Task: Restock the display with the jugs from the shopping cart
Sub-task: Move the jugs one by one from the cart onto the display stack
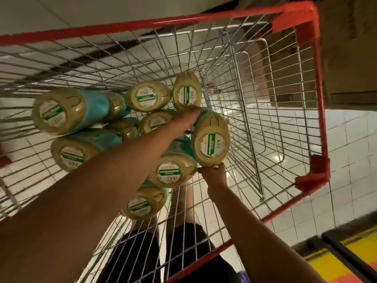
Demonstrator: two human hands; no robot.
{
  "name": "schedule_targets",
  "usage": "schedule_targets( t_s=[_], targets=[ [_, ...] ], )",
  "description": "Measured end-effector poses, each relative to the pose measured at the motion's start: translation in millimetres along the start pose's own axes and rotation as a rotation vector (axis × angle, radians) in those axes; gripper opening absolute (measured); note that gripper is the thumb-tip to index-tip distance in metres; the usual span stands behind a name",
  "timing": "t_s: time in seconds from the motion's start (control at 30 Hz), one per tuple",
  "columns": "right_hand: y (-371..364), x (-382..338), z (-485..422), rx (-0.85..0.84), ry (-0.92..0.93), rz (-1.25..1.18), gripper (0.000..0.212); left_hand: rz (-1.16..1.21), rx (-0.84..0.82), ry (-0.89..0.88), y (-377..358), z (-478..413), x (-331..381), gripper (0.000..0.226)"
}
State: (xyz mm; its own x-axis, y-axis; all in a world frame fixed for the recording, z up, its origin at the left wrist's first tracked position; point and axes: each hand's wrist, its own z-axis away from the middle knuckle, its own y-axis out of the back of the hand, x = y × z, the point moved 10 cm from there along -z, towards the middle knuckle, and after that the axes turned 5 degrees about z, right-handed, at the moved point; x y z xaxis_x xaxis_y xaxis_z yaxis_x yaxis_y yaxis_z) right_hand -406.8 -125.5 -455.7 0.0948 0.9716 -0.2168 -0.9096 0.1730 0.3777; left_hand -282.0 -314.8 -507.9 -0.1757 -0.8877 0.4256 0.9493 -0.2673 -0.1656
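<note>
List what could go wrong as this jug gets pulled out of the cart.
1. The left hand reaches over the top of the jug while the right hand touches only its bottom edge with the fingertips; that grip looks light, so the jug could slip.
2. The other jugs lie loosely piled against each other, so lifting this one may let neighbours roll.
3. Both forearms cross the wire cart wall, which could snag.

I see the shopping cart (302,33) open from above, its right half bare wire. The jugs (211,147) crowd the left and middle, touching one another. The wire walls and the folded child-seat frame (255,99) block sideways entry.
</note>
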Motion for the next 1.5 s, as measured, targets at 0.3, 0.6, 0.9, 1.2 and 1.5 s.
schedule_targets(
  t_s=[0.3,0.6,0.9,1.2,1.5],
  targets=[
    [0,-54,22,0.037,0.444,0.114,0.080,0.137,-0.026,0.051,-12,-3,-3,0.032],
    [-9,-130,123,-0.093,0.782,0.035,0.109,0.315,-0.045,-0.075,27,93,81,0.050],
    [-15,-181,280,-0.161,0.967,-0.122,0.116,0.538,-0.187,-0.371,60,248,116,0.061],
    [-2,-148,375,-0.276,1.083,-0.003,0.102,0.632,-0.170,-0.398,68,358,81,0.052],
    [104,-217,406,-0.106,1.232,-0.155,0.030,0.522,-0.055,-0.238,38,432,64,0.030]
  ],
)
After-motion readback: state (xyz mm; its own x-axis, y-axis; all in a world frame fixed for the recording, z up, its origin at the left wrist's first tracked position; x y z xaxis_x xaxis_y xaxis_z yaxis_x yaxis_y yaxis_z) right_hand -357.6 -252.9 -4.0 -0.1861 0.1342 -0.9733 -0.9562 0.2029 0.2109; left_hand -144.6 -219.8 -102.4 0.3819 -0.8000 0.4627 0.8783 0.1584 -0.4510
